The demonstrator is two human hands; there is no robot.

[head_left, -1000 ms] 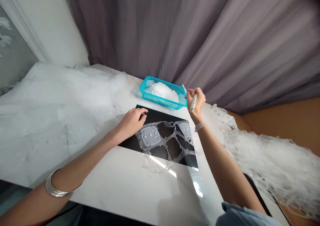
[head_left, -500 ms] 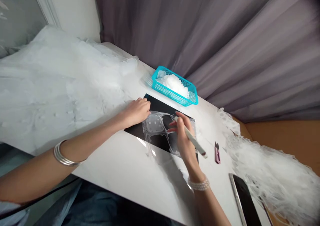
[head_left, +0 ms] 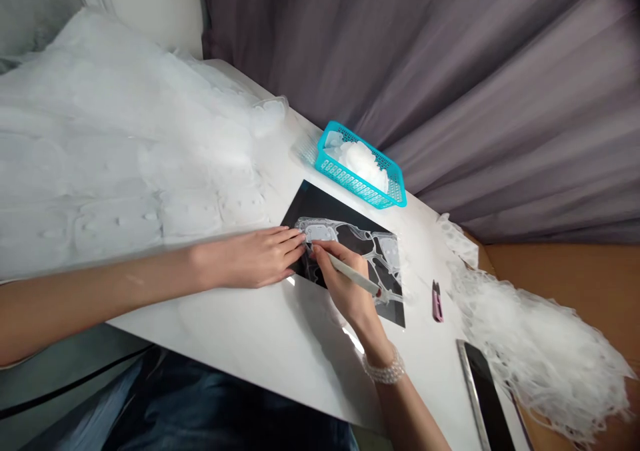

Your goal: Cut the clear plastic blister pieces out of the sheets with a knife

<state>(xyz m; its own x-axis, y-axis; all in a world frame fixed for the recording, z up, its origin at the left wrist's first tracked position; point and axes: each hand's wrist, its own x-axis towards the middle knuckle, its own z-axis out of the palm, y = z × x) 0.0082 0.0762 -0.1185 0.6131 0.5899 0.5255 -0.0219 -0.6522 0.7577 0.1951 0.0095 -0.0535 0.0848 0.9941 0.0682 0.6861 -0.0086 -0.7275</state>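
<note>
No legible text or labels

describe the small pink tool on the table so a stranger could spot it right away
On the white table, look just right of the black mat, between it and the heap of white lace. The small pink tool lies there alone, beyond the dark phone; it is the only pink thing there.

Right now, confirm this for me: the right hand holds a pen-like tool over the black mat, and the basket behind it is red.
Not quite. The basket is turquoise, not red, as the head view shows. The right hand does hold a pen-like tool over the black mat.
</note>
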